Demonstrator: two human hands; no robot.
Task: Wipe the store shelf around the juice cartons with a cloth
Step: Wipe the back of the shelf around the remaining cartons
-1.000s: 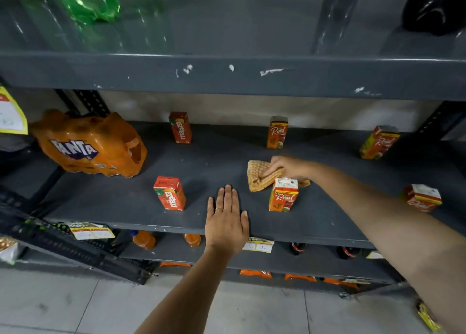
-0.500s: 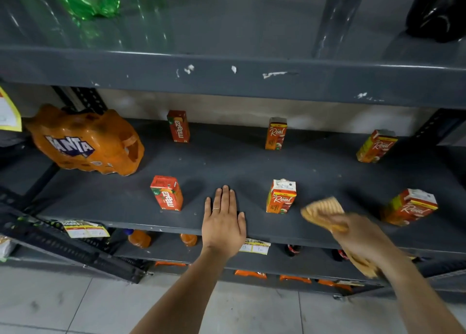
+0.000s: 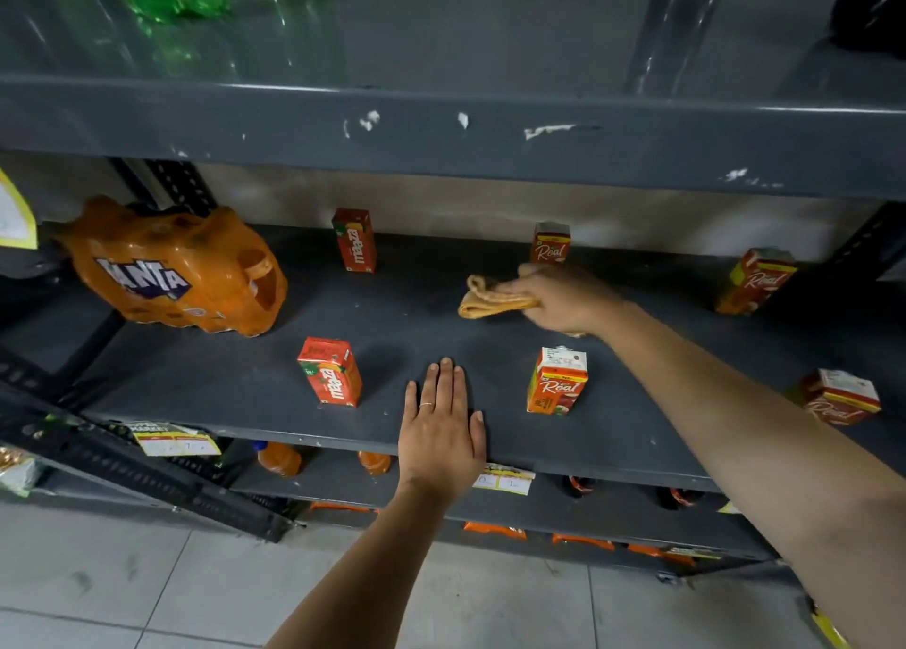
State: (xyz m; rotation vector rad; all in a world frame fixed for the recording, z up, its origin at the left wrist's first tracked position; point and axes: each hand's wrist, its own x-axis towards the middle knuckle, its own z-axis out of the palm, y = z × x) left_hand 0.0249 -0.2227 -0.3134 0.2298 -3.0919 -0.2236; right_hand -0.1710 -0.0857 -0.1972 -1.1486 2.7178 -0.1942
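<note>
My right hand [image 3: 564, 298] grips a folded tan cloth [image 3: 492, 298] and presses it on the dark grey shelf [image 3: 421, 305], just in front of the rear Real carton [image 3: 550, 242]. My left hand [image 3: 441, 428] lies flat, fingers together, on the shelf's front edge. A Maaza carton [image 3: 331, 371] stands to its left and a Real carton [image 3: 556, 381] to its right. Another Maaza carton [image 3: 354, 240] stands at the back. Two more Real cartons sit at the right: one tilted at the back [image 3: 757, 281], one lying near the front [image 3: 841, 396].
A shrink-wrapped orange Fanta pack [image 3: 171, 268] fills the shelf's left end. The upper shelf [image 3: 441, 129] overhangs close above, carrying green and clear bottles. Price tags [image 3: 505, 479] hang on the front edge. Orange bottles [image 3: 279, 457] stand on the lower shelf, above a tiled floor.
My right hand swung with the cloth from the shelf's middle to its front right edge, then back to the rear by the Real carton. My left hand stayed put.
</note>
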